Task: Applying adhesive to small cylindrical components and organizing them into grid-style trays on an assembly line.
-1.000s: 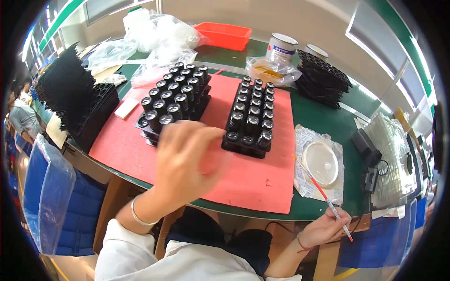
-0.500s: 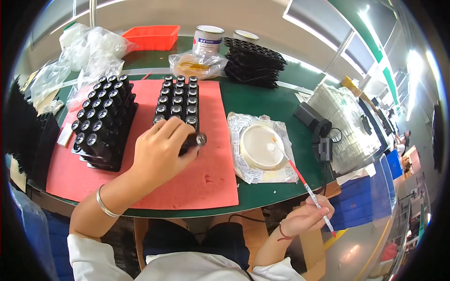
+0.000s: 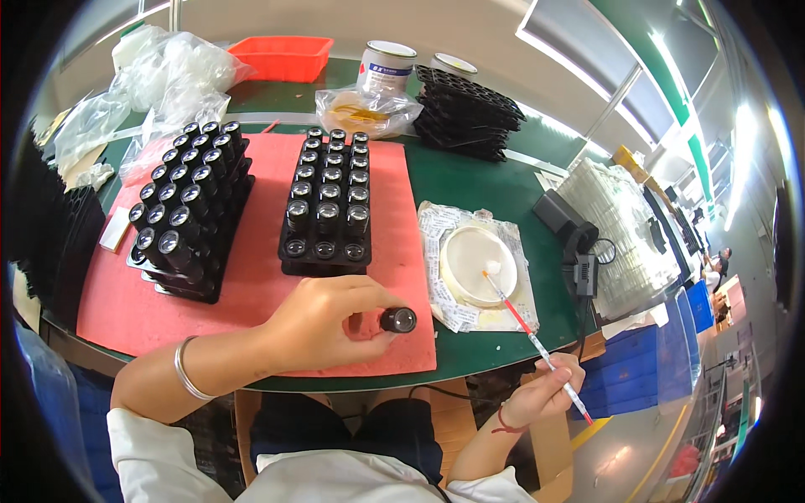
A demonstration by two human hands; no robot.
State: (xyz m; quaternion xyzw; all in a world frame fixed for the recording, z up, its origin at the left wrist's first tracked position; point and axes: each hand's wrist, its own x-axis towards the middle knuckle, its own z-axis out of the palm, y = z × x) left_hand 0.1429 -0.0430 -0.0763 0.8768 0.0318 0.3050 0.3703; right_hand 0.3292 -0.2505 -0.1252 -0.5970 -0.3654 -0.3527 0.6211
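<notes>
My left hand (image 3: 344,323) pinches a short black cylinder with a glassy round end (image 3: 398,319) between thumb and fingers, above the pink mat (image 3: 319,356). Just beyond it is a black tray (image 3: 327,267) with rows of similar black cylinders standing upright. A second filled tray (image 3: 189,289) stands to the left. In my right hand (image 3: 549,392) is a thin brush with a red and white patterned handle (image 3: 524,326). Its orange tip reaches into a round white dish (image 3: 449,272), near a small white lump (image 3: 493,267). The dish sits on a paper-covered board (image 3: 520,317).
Empty black trays (image 3: 465,126) are stacked at the back, beside a metal can (image 3: 387,67) and a bag of yellowish rings (image 3: 365,117). A red bin (image 3: 281,60) and crumpled clear bags (image 3: 168,71) lie behind the mat. Clear stacked trays (image 3: 620,226) stand on the right.
My left hand has drawn back toward me and slightly right with the black cylinder, away from the middle tray. The brush tip has shifted slightly down and left in the dish.
</notes>
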